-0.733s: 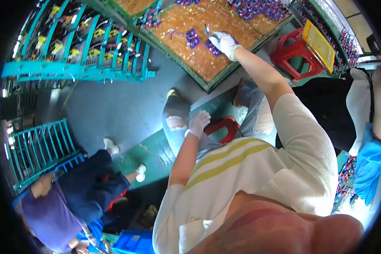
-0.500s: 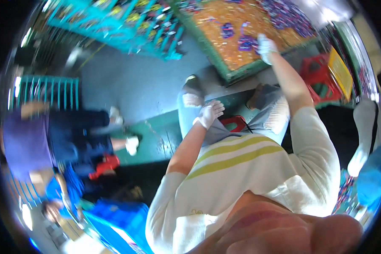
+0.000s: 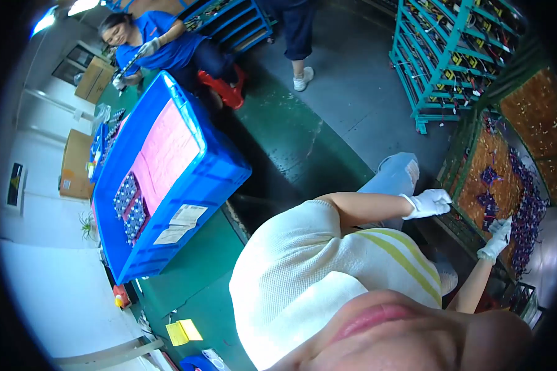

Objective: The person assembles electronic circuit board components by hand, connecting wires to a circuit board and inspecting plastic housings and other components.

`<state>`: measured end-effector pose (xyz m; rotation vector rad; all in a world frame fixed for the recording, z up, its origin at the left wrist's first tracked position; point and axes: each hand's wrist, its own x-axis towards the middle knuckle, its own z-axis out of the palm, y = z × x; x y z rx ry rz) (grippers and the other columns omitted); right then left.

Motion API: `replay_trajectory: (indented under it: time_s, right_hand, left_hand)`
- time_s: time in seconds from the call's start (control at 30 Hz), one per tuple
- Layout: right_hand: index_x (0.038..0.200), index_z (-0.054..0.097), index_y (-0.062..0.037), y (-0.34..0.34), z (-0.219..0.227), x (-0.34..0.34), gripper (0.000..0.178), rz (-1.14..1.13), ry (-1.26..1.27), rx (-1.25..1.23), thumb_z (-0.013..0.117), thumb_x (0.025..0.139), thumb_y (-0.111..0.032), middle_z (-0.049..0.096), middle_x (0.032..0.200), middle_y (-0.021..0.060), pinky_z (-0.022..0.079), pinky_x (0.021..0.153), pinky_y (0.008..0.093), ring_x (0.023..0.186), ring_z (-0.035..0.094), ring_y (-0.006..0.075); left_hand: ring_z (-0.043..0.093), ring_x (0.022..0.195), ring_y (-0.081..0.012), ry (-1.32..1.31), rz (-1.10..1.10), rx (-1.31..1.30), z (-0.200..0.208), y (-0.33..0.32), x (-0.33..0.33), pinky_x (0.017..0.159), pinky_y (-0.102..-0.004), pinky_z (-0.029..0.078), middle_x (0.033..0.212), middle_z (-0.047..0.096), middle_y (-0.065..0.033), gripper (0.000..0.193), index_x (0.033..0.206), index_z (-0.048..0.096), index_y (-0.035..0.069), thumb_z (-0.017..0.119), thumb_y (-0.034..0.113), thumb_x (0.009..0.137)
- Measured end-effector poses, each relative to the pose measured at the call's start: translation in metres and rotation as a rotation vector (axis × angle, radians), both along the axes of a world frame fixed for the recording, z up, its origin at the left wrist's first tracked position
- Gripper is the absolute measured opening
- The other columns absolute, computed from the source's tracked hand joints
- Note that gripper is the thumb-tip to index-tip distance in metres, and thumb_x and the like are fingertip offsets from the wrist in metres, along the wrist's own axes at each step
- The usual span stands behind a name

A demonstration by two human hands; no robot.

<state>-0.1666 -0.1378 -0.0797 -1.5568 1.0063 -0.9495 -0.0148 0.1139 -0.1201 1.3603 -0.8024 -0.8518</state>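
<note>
Small purple wired boards (image 3: 489,203): laid in a row on the brown-topped, green-edged desk (image 3: 474,180), extended up-view from the white-gloved right hand (image 3: 496,240), the nearer; its grip cannot be told. White-gloved left hand (image 3: 427,204): loosely bent, seemingly unladen, held beside desk edge.

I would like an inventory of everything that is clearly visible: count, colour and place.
Bin: one, blue, left of centre
Labels: two, white, on bin
Pink sheeting: count unclear, pink, in bin
Patterned pieces: two groups, dark and pale, in bin
Cardboard boxes: two, brown, left
Paper: one, yellow, lower left
Plant: one, green, left
Seated person: one, blue top, upper left
Stool: one, red, upper left
Second person: one, dark trousers, top centre
Teal rack: one, teal, upper right
Blue rack: one, blue, top centre
Work surface: two sections, brown, right
Purple parts: many, purple, on work surface
Left hand: one, white glove, near work surface
Right hand: one, white glove, by purple parts
</note>
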Motion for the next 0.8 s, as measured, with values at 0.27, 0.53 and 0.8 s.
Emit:
replay_trajectory:
  time_s: [0.27, 0.53, 0.8]
  right_hand:
    - [0.066, 0.049, -0.0070, 0.136, 0.069, 0.019, 0.038, 0.379, 0.013, -0.125, 0.046, 0.092, -0.035, 0.047, 0.056, 0.0018, 0.033, 0.050, 0.0241, 0.050, 0.043, 0.0091]
    - [0.070, 0.050, -0.0055, 0.173, 0.081, 0.017, 0.024, 0.567, -0.019, -0.139, 0.051, 0.090, -0.018, 0.046, 0.058, -0.0002, 0.034, 0.052, 0.0218, 0.053, 0.042, 0.0070]
    - [0.102, 0.054, 0.0027, 0.187, 0.076, -0.009, 0.016, 0.774, -0.064, -0.256, 0.047, 0.087, 0.000, 0.053, 0.084, 0.0034, 0.043, 0.073, 0.0247, 0.075, 0.050, 0.0114]
  left_hand:
    - [0.039, 0.114, -0.0356, -1.084, 0.276, -0.210, 0.079, 0.037, -0.014, 0.094, -0.0510, 0.030, 0.118, 0.043, -0.0148, 0.060, 0.116, 0.048, 0.009, 0.068, 0.038, 0.067]
    - [0.053, 0.091, -0.0330, -0.800, 0.059, -0.075, 0.089, 0.034, -0.028, 0.077, -0.0440, 0.040, 0.096, 0.054, -0.0124, 0.048, 0.091, 0.057, 0.007, 0.068, 0.044, 0.062]
    - [0.051, 0.098, -0.0355, -0.924, 0.159, -0.306, 0.059, 0.009, -0.036, 0.076, -0.0408, 0.047, 0.099, 0.053, -0.0160, 0.046, 0.094, 0.052, 0.000, 0.064, 0.033, 0.066]
